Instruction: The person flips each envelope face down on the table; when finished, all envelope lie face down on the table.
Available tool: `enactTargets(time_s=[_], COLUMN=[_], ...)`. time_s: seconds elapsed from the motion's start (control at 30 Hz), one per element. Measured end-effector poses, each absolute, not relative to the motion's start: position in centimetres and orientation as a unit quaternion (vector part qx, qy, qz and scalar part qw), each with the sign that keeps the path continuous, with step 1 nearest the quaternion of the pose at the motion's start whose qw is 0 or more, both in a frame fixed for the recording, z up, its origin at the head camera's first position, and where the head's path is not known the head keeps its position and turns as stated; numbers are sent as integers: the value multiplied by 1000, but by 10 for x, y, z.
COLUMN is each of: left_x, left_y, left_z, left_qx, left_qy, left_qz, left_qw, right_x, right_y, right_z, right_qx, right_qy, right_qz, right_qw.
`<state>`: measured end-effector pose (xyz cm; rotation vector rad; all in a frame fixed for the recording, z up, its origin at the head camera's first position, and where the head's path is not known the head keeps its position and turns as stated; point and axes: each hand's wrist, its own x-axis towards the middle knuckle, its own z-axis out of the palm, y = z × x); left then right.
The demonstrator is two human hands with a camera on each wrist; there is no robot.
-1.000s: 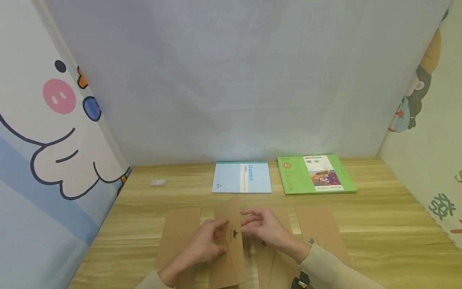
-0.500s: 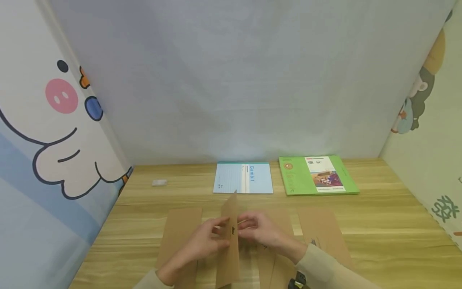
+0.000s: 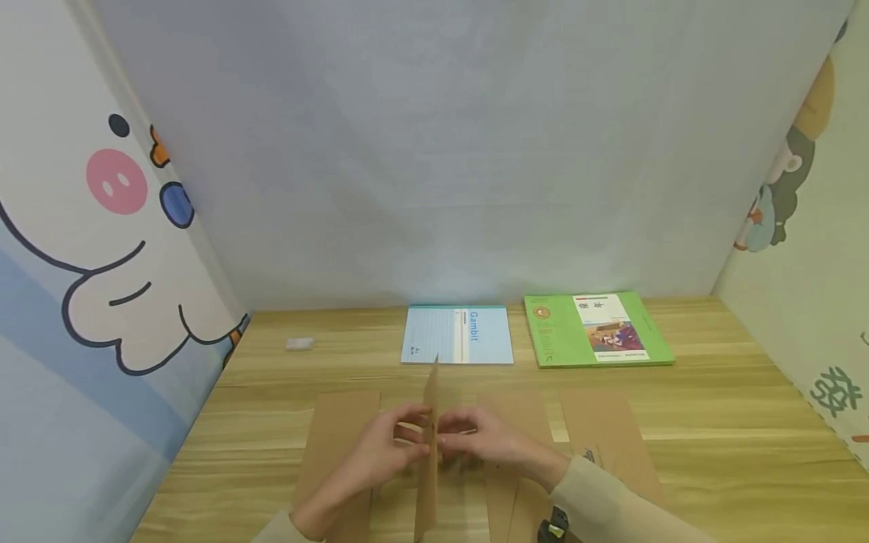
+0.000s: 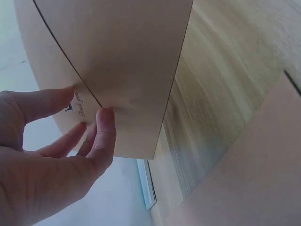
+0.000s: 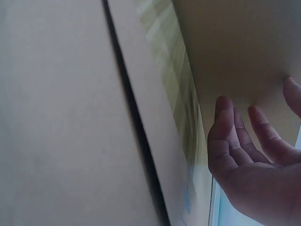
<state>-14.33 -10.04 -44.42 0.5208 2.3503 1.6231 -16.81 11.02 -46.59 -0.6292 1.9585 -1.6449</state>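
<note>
Envelope (image 4: 123, 70) upright; left hand (image 3: 385, 450), right hand (image 3: 490, 439) touch opposite faces.

Lower centre: upright brown envelope (image 3: 426, 483) walls off your left hand (image 3: 380, 452) from your right hand (image 3: 492, 441). You can pass across bare tabletop (image 3: 733, 445), lower right. Low obstacles below mid-frame: flat blue notebook (image 3: 441, 332), flat green book (image 3: 557, 332).

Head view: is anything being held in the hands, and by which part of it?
A brown envelope, near the middle of its two broad faces: the left hand touches the side printed "Thank you", the right hand the opposite side.
</note>
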Motion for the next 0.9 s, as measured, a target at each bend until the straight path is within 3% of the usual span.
enactTargets(time_s=[0.57,0.9], left_x=[-138,-135], left_y=[-98,-97], left_z=[-434,-428], left_qx=[165,155], left_qy=[766,732], left_qz=[609,647], left_qw=[128,145], right_x=[-167,-164], right_y=[107,107], right_z=[-473,-470], right_qx=[-183,-145], right_qy=[723,666], right_qz=[-615,-668], right_qw=[256,299])
